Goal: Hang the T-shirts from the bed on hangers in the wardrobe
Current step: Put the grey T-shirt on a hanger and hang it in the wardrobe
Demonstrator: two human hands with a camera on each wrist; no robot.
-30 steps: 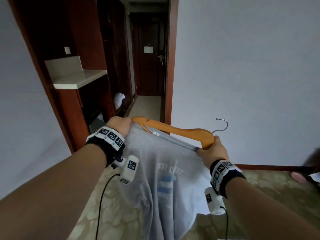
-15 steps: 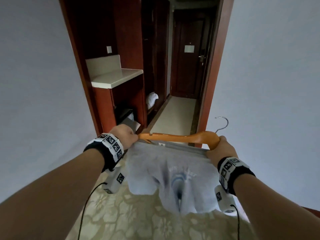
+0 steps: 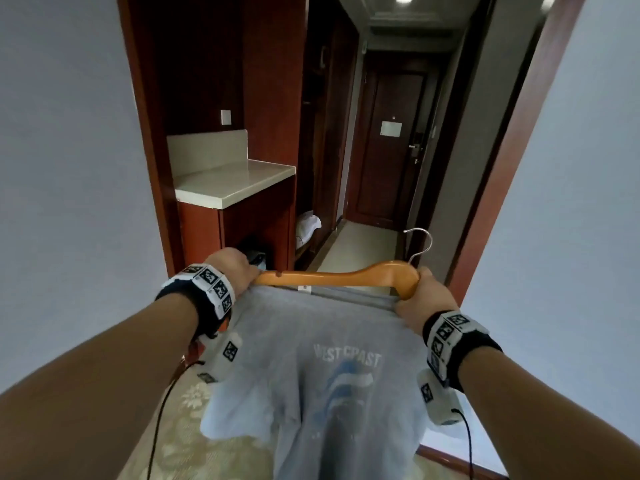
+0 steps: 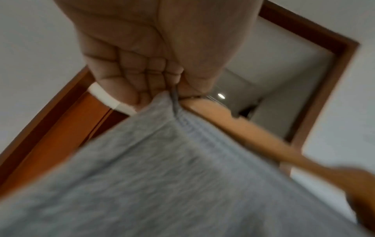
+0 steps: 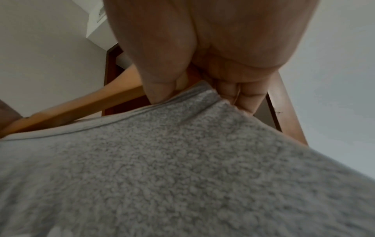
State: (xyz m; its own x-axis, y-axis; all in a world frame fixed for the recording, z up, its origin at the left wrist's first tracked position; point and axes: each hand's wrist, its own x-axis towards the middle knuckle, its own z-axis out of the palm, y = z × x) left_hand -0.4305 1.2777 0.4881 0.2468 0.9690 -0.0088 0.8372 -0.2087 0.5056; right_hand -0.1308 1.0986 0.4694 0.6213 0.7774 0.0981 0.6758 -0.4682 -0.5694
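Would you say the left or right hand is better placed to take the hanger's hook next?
Probably the right hand: it holds the hanger beside the metal hook; the left hand grips the far end.

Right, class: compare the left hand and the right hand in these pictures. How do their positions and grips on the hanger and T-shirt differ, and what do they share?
The left hand grips the plain far end of the wooden hanger; the right hand grips the thick middle, right under the metal hook. The left hand sits slightly higher in the head view, the right lower. Shared: both are curled, pinching the grey T-shirt against the hanger.
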